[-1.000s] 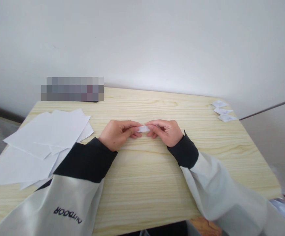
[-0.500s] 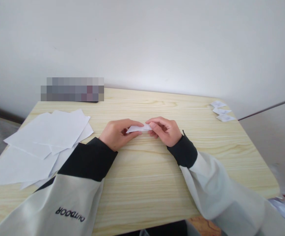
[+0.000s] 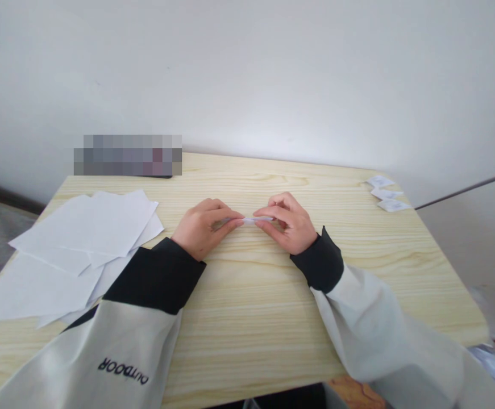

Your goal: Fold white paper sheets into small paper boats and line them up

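A small folded piece of white paper is held between both hands just above the middle of the light wooden table. My left hand pinches its left end with thumb and fingers closed. My right hand pinches its right end, fingers curled over it. The paper shows nearly edge-on as a thin strip, and most of it is hidden by my fingers. Both wrists rest on the table.
Several loose white sheets lie spread on the table's left side. Three small folded paper pieces sit at the far right corner. A blurred dark object lies at the back left, against the white wall.
The folded paper has been turned from a flatter, wider shape to a thin edge-on strip. My right hand's fingers have lifted and curled more; both hands stay in the same place.
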Demonstrator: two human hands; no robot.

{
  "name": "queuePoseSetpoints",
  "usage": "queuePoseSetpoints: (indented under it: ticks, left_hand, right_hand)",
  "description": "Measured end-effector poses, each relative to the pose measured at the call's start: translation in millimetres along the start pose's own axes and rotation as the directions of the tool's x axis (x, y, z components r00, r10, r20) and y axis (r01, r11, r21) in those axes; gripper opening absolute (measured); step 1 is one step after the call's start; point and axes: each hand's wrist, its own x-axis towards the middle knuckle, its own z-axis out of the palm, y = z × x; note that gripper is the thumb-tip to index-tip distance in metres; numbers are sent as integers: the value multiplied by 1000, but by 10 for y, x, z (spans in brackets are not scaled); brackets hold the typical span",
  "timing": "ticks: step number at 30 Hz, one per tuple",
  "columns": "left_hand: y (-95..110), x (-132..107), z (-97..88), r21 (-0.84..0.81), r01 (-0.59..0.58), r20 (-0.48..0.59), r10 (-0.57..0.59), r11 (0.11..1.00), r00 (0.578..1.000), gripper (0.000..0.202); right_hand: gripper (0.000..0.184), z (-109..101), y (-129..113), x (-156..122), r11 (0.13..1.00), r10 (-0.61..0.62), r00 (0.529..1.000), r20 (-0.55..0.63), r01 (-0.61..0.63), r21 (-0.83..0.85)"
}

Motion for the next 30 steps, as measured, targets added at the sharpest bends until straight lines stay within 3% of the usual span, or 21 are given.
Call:
queuePoseSetpoints:
  ticks: [4,13,19,30]
  left_hand:
    - [-23,-9,16,5,-13,-1,13,1000,1000,23]
    - [6,-10,5,-10,-27,48,27,1000,998,23]
    - [44,6,-2,-44,-63,58,66,997,996,24]
    - [50,24,35,-38,10,111,-6,999,994,24]
  right_hand:
    - [7,-12,-19,-9,1000,7,997,76,-9,27]
    - [15,-31,-39,-5,999,-31,992,125,28,29]
    - [14,-14,-30,-19,999,-41,992,115,43,-11]
    - [6,65,-154,5,991,74,994,85,-63,-120]
